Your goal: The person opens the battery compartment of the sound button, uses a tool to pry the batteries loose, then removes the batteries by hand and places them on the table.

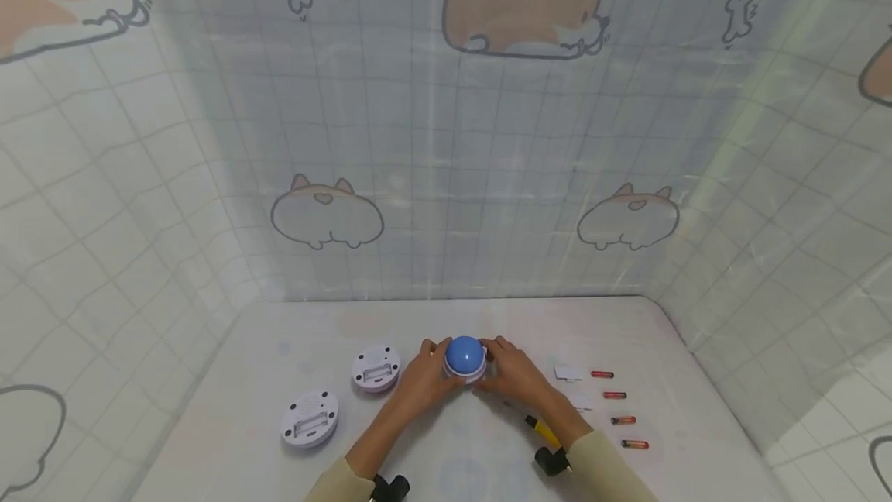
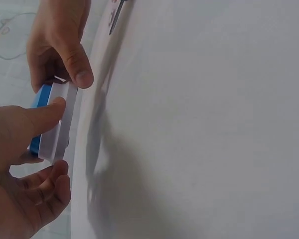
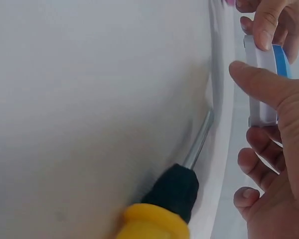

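Note:
Both hands hold a round white device with a blue dome at the middle of the table, dome upward. My left hand grips its left side, the thumb lying along the white base. From the other side my right hand holds the rim, fingers curled beside the dome. In the right wrist view, the right thumb overlaps the white base. The device's underside is hidden in the head view.
Left of the hands lie two round white devices, a farther one and a nearer one, undersides up with battery slots showing. At right are several batteries and small white pieces. A yellow-and-black screwdriver lies by the right forearm.

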Motion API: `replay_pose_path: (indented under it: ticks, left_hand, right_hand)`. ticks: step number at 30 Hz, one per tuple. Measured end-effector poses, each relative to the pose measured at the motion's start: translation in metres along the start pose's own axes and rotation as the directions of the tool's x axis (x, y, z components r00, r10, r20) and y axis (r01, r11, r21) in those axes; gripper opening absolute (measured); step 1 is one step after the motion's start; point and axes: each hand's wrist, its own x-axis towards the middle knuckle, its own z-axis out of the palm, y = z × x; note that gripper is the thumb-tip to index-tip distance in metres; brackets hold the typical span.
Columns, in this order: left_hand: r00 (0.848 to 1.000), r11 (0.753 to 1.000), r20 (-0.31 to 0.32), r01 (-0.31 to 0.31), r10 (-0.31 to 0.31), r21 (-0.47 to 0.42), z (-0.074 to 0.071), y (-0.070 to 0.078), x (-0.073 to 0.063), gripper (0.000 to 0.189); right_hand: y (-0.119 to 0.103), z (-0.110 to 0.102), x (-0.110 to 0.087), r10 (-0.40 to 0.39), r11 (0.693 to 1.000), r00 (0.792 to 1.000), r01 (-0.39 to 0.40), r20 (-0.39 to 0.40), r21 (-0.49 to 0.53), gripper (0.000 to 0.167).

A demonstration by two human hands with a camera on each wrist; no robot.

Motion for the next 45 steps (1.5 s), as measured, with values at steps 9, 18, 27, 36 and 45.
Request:
replay_pose_path:
  ticks: [9,18,27,36,45]
  left_hand:
    - [1.000,1.000,0.005,0.025,-0.024,-0.017,-0.001,0.001,-0.020,0.079]
    - [0.999,0.999,-0.025,-0.031,0.030,-0.032,-0.007,-0.002,-0.029,0.085]
    - [0.995,0.997,-0.085,-0.059,0.054,-0.059,-0.008,-0.011,-0.029,0.076]
    - [0.994,0.996,-0.112,-0.024,0.014,-0.091,-0.009,-0.010,-0.030,0.056]
    - [0.991,0.992,-0.137,-0.013,-0.004,-0.123,-0.011,-0.009,-0.029,0.049]
  right_hand:
    - [-0.012,0.000,-0.022,-0.030,0.999,0.999,0.029,-0.039,-0.024,0.079]
    - [-0.020,-0.003,-0.027,0.017,0.998,0.999,-0.015,-0.029,0.062,0.080]
    - [-0.022,-0.005,-0.028,-0.031,0.987,0.997,0.041,-0.065,0.156,0.073]
    - [-0.023,-0.007,-0.029,-0.043,0.980,0.989,0.070,-0.144,0.186,0.060]
    - [-0.025,-0.008,-0.029,-0.063,0.977,0.975,0.104,-0.212,0.189,0.042]
